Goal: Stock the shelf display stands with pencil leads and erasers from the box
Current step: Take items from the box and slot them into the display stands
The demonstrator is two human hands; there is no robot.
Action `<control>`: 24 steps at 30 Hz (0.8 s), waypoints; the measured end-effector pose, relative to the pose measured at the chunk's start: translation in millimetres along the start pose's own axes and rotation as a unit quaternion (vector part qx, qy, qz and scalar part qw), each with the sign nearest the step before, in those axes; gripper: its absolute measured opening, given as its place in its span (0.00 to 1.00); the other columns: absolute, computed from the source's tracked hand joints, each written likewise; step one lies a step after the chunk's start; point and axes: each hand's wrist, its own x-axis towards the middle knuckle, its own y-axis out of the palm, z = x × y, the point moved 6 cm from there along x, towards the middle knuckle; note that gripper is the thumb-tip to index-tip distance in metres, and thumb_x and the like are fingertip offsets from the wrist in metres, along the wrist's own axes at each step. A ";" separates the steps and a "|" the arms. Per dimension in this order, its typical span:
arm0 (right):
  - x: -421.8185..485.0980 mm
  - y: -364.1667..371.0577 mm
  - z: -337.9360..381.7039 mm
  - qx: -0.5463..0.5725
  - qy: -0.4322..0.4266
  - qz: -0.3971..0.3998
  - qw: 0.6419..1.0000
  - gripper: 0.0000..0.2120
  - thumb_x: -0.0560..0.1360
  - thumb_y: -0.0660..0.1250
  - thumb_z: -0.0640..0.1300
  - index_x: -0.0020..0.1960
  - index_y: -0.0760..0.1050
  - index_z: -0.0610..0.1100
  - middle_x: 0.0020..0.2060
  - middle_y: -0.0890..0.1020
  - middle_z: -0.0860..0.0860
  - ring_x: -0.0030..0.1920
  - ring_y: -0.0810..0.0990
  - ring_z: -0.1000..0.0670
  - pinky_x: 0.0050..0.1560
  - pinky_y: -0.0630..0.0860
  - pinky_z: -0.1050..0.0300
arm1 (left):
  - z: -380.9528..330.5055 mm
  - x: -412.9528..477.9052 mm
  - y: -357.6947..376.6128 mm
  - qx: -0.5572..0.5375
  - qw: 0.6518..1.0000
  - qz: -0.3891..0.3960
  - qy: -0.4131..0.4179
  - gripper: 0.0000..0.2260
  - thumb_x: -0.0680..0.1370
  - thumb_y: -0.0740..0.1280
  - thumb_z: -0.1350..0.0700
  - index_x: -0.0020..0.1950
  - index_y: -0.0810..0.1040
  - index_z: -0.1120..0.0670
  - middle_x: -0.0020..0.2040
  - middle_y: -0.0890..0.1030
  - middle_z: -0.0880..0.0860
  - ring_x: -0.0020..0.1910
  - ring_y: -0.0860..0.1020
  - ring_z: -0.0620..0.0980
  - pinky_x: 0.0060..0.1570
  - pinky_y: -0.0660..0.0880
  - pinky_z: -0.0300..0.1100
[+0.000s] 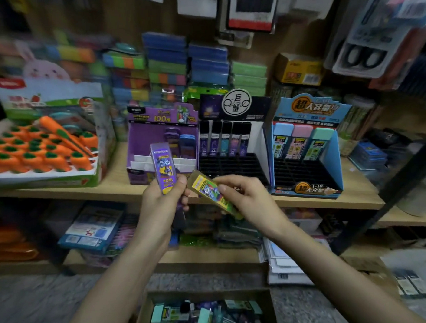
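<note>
Purple lead case point(163, 166): held upright in the left hand point(160, 203), fingers curled round its lower half, thumb across the front. Not yet placed.

Purple display stand point(143, 137), just above and behind the left hand: a few cases stand at its back right, and the white front dividers show bare. Judged partly filled.

Yellow-green lead case point(212, 192): pinched at a slant by the right hand point(247, 196), its upper end almost touching the left thumb. Also unplaced.

Black display stand point(233, 160), above the right hand: one back row of five cases, with the slots nearer the hand unfilled.

Blue display stand point(306, 169), up and to the right of the right hand: three cases in the back row, grid in front unfilled.

Cardboard box point(142, 316), below both hands: many packs left inside.

Judgement: stocking is at an early stage, and all three stands need most of their rows. Labels are too blurred to sort leads from erasers in the box.
</note>
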 end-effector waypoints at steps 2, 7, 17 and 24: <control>-0.1 8.7 1.5 -0.019 -0.004 0.037 0.999 0.10 0.79 0.63 0.42 0.57 0.80 0.48 0.42 0.81 0.59 0.40 0.80 0.58 0.45 0.79 0.53 | -6.7 0.8 -8.1 0.054 0.998 0.013 0.026 0.05 0.78 0.65 0.54 0.44 0.74 0.54 0.27 0.75 0.46 0.24 0.70 0.41 0.24 0.69 0.33; 2.5 22.1 20.2 -0.051 -0.041 0.077 0.995 0.10 0.78 0.64 0.42 0.56 0.81 0.48 0.45 0.84 0.53 0.44 0.81 0.55 0.47 0.78 0.57 | -13.8 -7.9 -19.5 0.109 0.992 0.061 0.013 0.11 0.66 0.71 0.47 0.41 0.78 0.53 0.30 0.75 0.53 0.22 0.68 0.43 0.23 0.68 0.33; 11.1 62.8 9.5 0.409 0.144 0.069 0.898 0.09 0.73 0.64 0.34 0.54 0.75 0.37 0.41 0.84 0.46 0.37 0.83 0.51 0.35 0.78 0.64 | -35.4 -4.2 -64.9 0.077 0.995 0.002 0.058 0.04 0.71 0.70 0.51 0.42 0.79 0.50 0.29 0.74 0.48 0.24 0.70 0.42 0.25 0.69 0.32; 79.5 21.4 74.1 0.096 -0.053 -0.106 0.988 0.04 0.75 0.67 0.37 0.50 0.77 0.39 0.41 0.82 0.46 0.37 0.80 0.55 0.37 0.77 0.64 | -35.5 1.1 -83.7 0.072 0.996 -0.051 0.017 0.13 0.80 0.59 0.47 0.45 0.77 0.54 0.30 0.81 0.50 0.22 0.71 0.42 0.22 0.70 0.35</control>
